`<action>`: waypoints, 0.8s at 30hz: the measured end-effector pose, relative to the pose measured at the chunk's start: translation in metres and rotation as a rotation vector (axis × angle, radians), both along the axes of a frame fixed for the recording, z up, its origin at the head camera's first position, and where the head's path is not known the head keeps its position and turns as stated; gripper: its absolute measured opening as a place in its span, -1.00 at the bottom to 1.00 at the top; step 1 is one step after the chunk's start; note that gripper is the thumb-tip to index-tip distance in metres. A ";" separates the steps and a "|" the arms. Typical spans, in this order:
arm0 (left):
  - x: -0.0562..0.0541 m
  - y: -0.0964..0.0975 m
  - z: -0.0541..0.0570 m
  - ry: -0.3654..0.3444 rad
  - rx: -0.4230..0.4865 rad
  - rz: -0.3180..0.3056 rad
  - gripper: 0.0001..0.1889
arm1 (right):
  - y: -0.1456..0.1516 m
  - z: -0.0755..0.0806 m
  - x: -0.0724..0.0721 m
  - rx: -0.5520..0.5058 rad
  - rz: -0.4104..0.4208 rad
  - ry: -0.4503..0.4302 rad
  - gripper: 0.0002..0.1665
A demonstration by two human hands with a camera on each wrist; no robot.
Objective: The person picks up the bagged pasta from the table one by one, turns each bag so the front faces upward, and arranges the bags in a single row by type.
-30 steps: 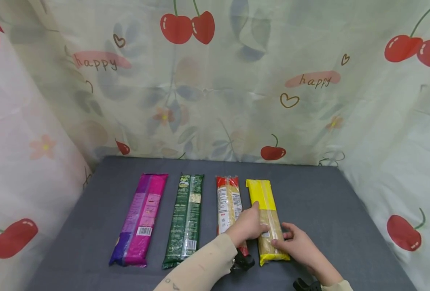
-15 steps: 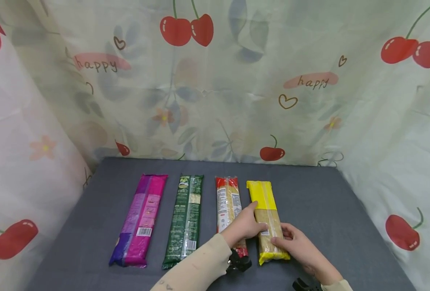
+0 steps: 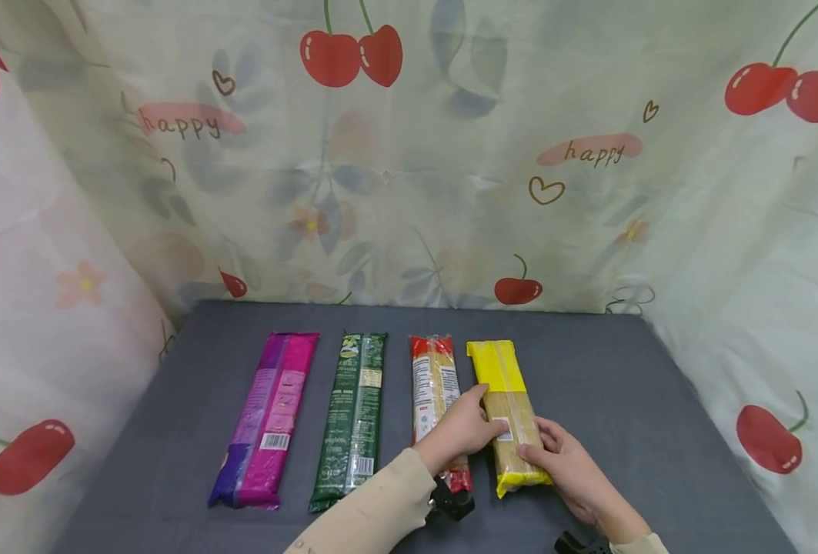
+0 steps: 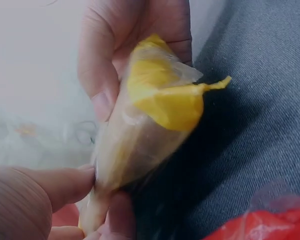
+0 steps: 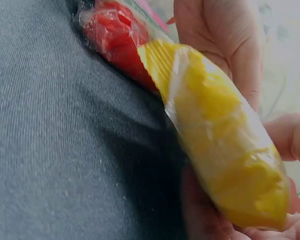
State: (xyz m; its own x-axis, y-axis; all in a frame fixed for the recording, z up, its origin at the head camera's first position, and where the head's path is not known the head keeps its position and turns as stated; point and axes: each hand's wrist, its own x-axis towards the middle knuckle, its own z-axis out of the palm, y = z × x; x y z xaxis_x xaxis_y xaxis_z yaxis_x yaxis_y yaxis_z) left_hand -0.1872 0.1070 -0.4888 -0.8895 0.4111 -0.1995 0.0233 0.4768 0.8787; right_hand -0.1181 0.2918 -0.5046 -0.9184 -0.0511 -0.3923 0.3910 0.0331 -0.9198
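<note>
A long yellow-and-clear packet of spaghetti [image 3: 508, 377] is held between both hands, on the right side of the table. My left hand [image 3: 459, 432] grips its left edge, thumb on top and fingers round the side. On the opposite edge, near the lower end, my right hand [image 3: 578, 471] pinches it with the thumb on top. The wrist views show fingers curling under the packet, whose yellow end [image 4: 172, 105] sits above a dark shadow on the cloth. A red-ended spaghetti packet [image 3: 436, 385] lies just left of it, partly hidden by my left hand and wrist.
A green spaghetti packet [image 3: 349, 415] and a pink-purple packet [image 3: 266, 423] lie further left, spaced apart in the same row. Dark grey cloth [image 3: 602, 369] covers the table. A cherry-printed curtain [image 3: 395, 215] hangs behind and along both sides.
The yellow packet has shifted slightly upward in the head view, its lower end rising a little. Both hands keep their hold, and the left forearm has drawn slightly left.
</note>
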 end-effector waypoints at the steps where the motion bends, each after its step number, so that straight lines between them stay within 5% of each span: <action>1: 0.000 0.000 0.001 0.005 -0.003 -0.004 -0.23 | 0.000 0.000 0.000 0.006 -0.023 0.006 -0.13; 9: -0.001 0.001 0.000 -0.012 0.063 0.006 -0.27 | -0.006 0.014 0.002 0.187 -0.067 0.089 -0.10; 18: -0.007 0.000 0.012 -0.311 0.466 0.066 -0.11 | -0.021 0.035 0.001 0.626 0.041 0.279 -0.25; 24: -0.012 -0.001 0.012 -0.393 0.631 0.135 -0.02 | -0.030 0.041 0.007 0.775 0.098 0.373 -0.27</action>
